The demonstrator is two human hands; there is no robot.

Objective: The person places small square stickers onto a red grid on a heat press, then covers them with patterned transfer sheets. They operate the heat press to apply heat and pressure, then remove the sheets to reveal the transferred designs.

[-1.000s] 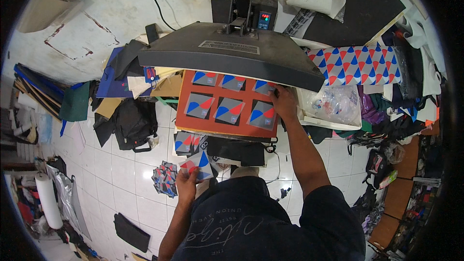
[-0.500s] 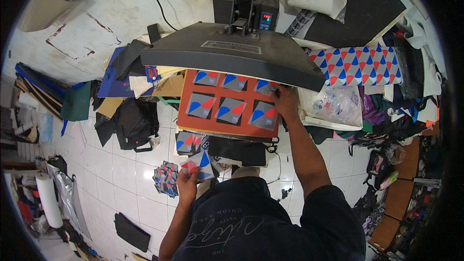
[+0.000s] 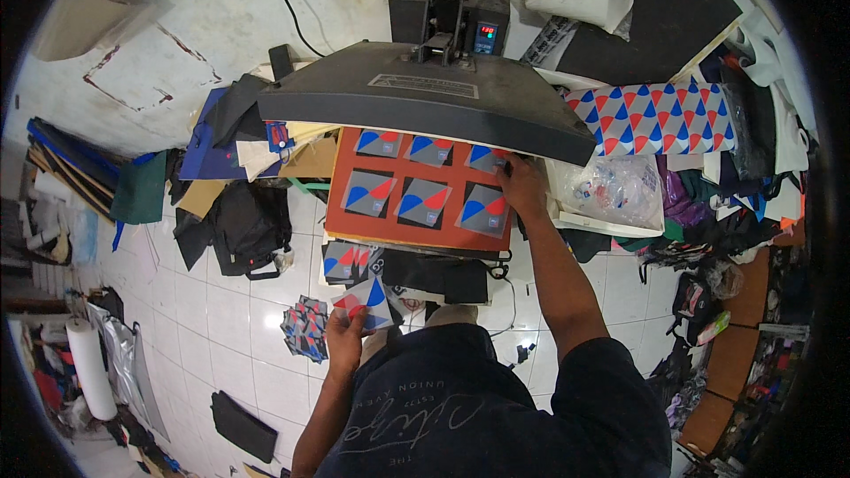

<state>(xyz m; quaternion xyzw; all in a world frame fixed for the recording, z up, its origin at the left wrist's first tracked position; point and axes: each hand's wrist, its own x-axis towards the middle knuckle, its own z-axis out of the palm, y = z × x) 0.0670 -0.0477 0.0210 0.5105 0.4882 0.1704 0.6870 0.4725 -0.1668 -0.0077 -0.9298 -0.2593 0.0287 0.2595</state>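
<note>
My left hand (image 3: 345,329) pinches a grey square sheet (image 3: 375,303) printed with red and blue shapes, low in front of my body. Six similar printed squares (image 3: 422,203) lie in two rows on the red-brown pad of a heat press (image 3: 354,228), each over a dark piece. At the back right square (image 3: 485,158), my right hand (image 3: 524,186) has its fingers closed at the right edge, just below the raised black upper plate (image 3: 416,97). That plate hides part of the back row.
Stacked printed squares (image 3: 343,260) and black cloth (image 3: 443,276) lie just in front of the pad. More squares (image 3: 305,329) are piled lower left. Right of the press are a plastic-filled tray (image 3: 611,195) and a patterned sheet (image 3: 655,119). A black backpack (image 3: 252,228) sits at left.
Almost nothing differs. Both hands stay at the same places, with only a slight shift of the right fingers at the back right square.
</note>
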